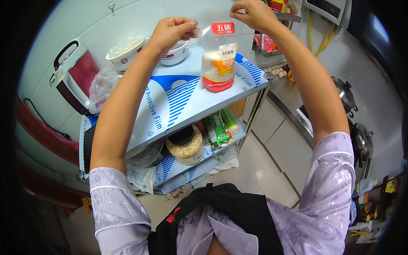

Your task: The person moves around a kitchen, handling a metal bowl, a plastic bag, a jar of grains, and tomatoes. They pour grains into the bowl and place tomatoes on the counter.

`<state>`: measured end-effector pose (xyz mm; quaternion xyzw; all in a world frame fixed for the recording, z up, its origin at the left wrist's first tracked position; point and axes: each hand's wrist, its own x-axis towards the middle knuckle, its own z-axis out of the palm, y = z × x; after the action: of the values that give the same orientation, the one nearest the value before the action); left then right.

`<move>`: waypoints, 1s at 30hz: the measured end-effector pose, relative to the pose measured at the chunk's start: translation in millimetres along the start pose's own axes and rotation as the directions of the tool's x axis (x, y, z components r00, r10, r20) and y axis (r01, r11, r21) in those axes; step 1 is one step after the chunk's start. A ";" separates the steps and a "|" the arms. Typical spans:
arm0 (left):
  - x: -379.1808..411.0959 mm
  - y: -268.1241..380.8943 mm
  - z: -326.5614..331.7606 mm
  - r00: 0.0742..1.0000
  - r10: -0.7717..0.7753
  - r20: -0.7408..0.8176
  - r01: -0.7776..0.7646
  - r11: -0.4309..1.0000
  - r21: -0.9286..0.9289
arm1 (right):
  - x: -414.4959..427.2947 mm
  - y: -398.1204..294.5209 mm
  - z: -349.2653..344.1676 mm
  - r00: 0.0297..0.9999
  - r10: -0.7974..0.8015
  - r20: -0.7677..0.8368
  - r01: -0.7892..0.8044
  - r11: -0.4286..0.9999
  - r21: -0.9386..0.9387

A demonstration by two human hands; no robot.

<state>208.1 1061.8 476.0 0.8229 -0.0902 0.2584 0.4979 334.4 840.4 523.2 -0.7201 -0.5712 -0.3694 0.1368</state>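
Observation:
A clear plastic bag [218,68] of white granular or powdery food, with red and orange print, stands upright on the top shelf of a metal rack. My left hand [175,32] pinches the upper left edge of the bag's clear top between thumb and fingertips. Raised to the right above the bag is my right hand [250,14], its thumb and forefinger pressed together near the other top corner. Whether film lies between these fingertips is too blurred to tell. White bowls, one [124,57] with plastic wrap over it, stand behind my left forearm.
An appliance with a handle [76,73] and a crumpled plastic bag [103,87] are at the left. Below, the rack [194,119] holds a jar of flakes [185,148] and green packets [218,127]. Eggs [275,70] and lidded pots [342,92] occupy the steel counter at right.

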 end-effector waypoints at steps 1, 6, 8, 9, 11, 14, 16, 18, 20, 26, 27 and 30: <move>0.9 -0.3 3.3 0.999 0.042 -0.022 -0.041 0.998 0.041 | -4.6 -0.1 3.0 0.989 0.017 -0.145 -0.020 1.000 -0.022; -3.0 -2.5 3.4 0.988 0.098 0.121 -0.099 0.995 -0.001 | -8.3 -10.2 4.4 0.830 0.469 -0.303 -0.416 0.881 0.224; -2.0 -13.3 -3.1 0.991 0.113 0.071 -0.100 0.980 -0.173 | -10.9 -19.7 -1.1 0.796 0.600 -0.075 -0.527 0.749 0.401; -2.3 -16.4 -5.9 0.996 0.091 -0.017 -0.092 0.968 -0.235 | -9.9 -28.9 -4.5 0.765 0.644 0.000 -0.568 0.674 0.472; -5.9 -28.2 -7.2 0.982 0.028 -0.189 -0.095 0.931 -0.352 | -6.4 -46.2 -6.8 0.696 0.699 0.165 -0.638 0.497 0.589; -29.3 -26.4 24.7 0.918 0.073 0.391 -0.176 0.956 0.234 | -2.9 -45.1 -12.9 0.480 0.719 0.503 -0.834 0.195 0.517; -27.8 1.0 23.0 0.915 0.046 0.402 -0.242 0.858 0.453 | 4.3 -28.4 -5.7 0.387 0.675 0.628 -0.898 0.120 0.423; -17.5 4.8 9.8 0.910 0.090 0.404 -0.193 0.956 0.222 | 6.6 -18.6 1.2 0.304 0.655 0.692 -0.939 0.086 0.332; -15.7 5.3 5.7 0.871 0.081 0.485 -0.104 0.994 0.021 | 7.7 -20.1 -2.0 0.277 0.614 0.739 -0.952 0.070 0.298; -30.7 -17.4 11.5 0.931 0.042 0.362 -0.110 0.979 0.170 | 5.8 -17.1 -3.8 0.224 0.568 0.792 -0.959 -0.016 0.283; -35.0 -16.1 13.1 0.939 0.033 0.341 -0.100 0.979 0.180 | 4.0 -16.8 -3.5 0.219 0.572 0.790 -0.961 -0.016 0.277; -41.4 -15.6 15.2 0.953 0.148 0.265 -0.233 0.917 0.325 | -16.3 -5.1 -12.0 0.316 0.636 0.704 -0.924 0.037 0.381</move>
<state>184.3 1051.7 436.9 0.9105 -0.1809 0.2188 0.3006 323.9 822.8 519.1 -0.8299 -0.1733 0.1795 0.4990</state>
